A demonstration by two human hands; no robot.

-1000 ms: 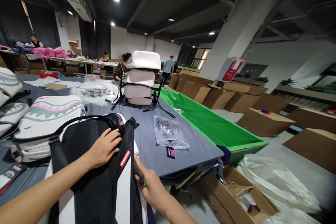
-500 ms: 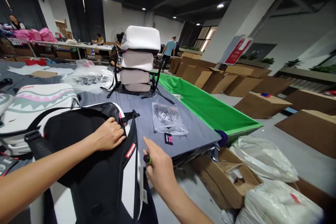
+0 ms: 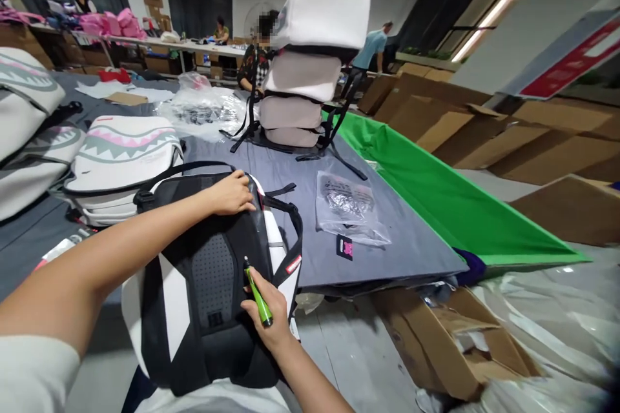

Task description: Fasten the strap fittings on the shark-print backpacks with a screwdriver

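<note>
A black and white backpack (image 3: 213, 271) lies with its strap side up at the table's near edge, partly over my lap. My left hand (image 3: 234, 193) is closed on its top edge. In my right hand (image 3: 271, 313) is a green pen (image 3: 259, 297), its tip toward the padded back panel. A black strap with a red label (image 3: 293, 264) curves beside that hand. To the right, a clear plastic bag (image 3: 349, 206) and a small black card with a pink print (image 3: 345, 247) lie on the grey table (image 3: 402, 239).
White backpacks with a zigzag pattern (image 3: 126, 155) sit at the left. A tall stack of pale bags (image 3: 303, 74) stands behind. Right of the table are a green-lined bin (image 3: 436, 200), an open carton (image 3: 436, 342) and more cartons. Several people are in the background.
The view has shifted, showing more of the left side. My right hand has moved over the backpack's panel, and the pen now shows fully. My left hand stays at the top edge.
</note>
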